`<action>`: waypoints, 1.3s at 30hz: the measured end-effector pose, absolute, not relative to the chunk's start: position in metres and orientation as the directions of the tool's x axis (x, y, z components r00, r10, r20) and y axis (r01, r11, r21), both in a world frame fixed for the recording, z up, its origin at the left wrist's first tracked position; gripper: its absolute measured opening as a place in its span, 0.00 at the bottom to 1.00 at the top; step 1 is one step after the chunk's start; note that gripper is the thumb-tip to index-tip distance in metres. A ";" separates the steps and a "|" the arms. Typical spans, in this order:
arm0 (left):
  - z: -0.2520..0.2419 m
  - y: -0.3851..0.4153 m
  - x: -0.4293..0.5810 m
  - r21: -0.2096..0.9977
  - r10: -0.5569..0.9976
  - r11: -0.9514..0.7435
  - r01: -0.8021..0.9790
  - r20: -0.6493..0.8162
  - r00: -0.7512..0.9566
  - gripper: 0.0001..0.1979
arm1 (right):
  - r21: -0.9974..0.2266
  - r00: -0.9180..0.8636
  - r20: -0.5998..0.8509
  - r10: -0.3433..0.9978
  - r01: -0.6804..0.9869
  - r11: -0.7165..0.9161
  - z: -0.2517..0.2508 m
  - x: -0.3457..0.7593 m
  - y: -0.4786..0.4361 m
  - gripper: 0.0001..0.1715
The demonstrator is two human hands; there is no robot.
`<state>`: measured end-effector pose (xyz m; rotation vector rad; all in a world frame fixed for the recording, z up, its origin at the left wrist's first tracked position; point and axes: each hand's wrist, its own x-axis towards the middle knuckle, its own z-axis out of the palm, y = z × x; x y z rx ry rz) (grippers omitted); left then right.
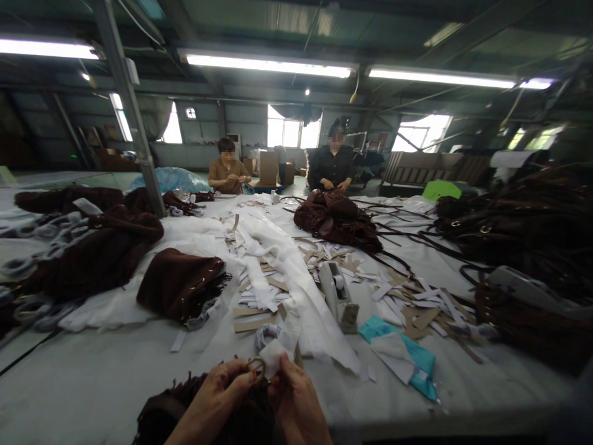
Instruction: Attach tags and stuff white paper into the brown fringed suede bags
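Observation:
Near the table's front edge, my left hand [228, 384] pinches a gold-coloured metal ring [256, 369]. Close beside it, my right hand [295, 390] holds a small white piece of thin sheet [272, 357] between thumb and fingers, against the ring. Beneath both hands lies a dark brown fringed bag [160, 408], partly covered by my forearms. Just beyond my fingers is a grey wrapped coil [267, 335]. Whether the ring is fastened to the bag is hidden by my hands.
Brown bags [178, 284] lie at left, with a large pile [523, 216] at right. A tape dispenser [338, 296] stands mid-table among paper strips [426, 315], near a blue packet [403, 352]. Two people [229, 170] are across the table; a metal post [132, 111] rises at left.

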<state>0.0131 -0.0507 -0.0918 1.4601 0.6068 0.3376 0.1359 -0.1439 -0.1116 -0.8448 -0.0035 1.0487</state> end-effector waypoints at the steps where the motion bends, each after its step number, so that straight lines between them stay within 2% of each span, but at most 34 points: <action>1: -0.093 -0.050 0.013 0.983 0.562 0.087 0.163 -0.184 0.806 0.24 | -0.591 0.515 -0.404 0.756 -0.778 0.214 -0.110 0.134 -0.143 0.20; 3: -0.093 -0.049 0.013 0.982 0.562 0.068 0.174 -0.182 0.807 0.24 | -0.557 0.487 -0.440 0.754 -0.807 0.197 -0.107 0.131 -0.143 0.21; 8: -0.086 -0.049 0.012 0.987 0.538 -0.003 0.162 -0.135 0.832 0.21 | -0.551 0.453 -0.416 0.788 -0.815 0.178 -0.102 0.126 -0.140 0.21; 14: -0.074 -0.054 0.010 0.972 0.562 -0.133 0.196 -0.089 0.823 0.22 | -0.620 0.466 -0.271 0.842 -0.754 0.218 -0.092 0.118 -0.139 0.18; 19: -0.078 -0.048 0.006 0.976 0.571 -0.133 0.171 -0.065 0.818 0.21 | -0.656 0.440 -0.216 0.872 -0.727 0.204 -0.094 0.119 -0.139 0.17; 24: -0.092 -0.036 -0.001 0.993 0.534 -0.041 0.109 -0.071 0.843 0.15 | -0.703 0.490 -0.231 0.841 -0.682 0.204 -0.114 0.127 -0.133 0.23; 26: -0.093 -0.036 -0.003 0.997 0.525 0.033 0.069 -0.076 0.848 0.18 | -0.721 0.492 -0.227 0.840 -0.665 0.195 -0.119 0.130 -0.132 0.25; 28: -0.088 -0.038 -0.005 0.995 0.507 0.092 0.030 -0.072 0.859 0.28 | -0.749 0.472 -0.212 0.856 -0.641 0.168 -0.118 0.132 -0.133 0.26; 30: -0.080 -0.040 -0.007 0.996 0.509 0.089 0.011 -0.055 0.859 0.34 | -0.783 0.429 -0.194 0.882 -0.610 0.124 -0.112 0.133 -0.138 0.27; 33: -0.066 -0.040 -0.008 0.999 0.496 0.026 0.042 -0.049 0.867 0.26 | -0.842 0.370 -0.157 0.916 -0.535 0.071 -0.099 0.134 -0.146 0.26; 36: -0.056 -0.039 -0.006 0.996 0.498 -0.039 0.076 -0.047 0.866 0.16 | -0.906 0.414 -0.103 0.905 -0.414 0.086 -0.087 0.135 -0.147 0.26; 39: -0.052 -0.038 -0.001 0.991 0.582 -0.054 0.119 -0.066 0.811 0.14 | -0.941 0.462 -0.076 0.883 -0.325 0.090 -0.083 0.137 -0.140 0.28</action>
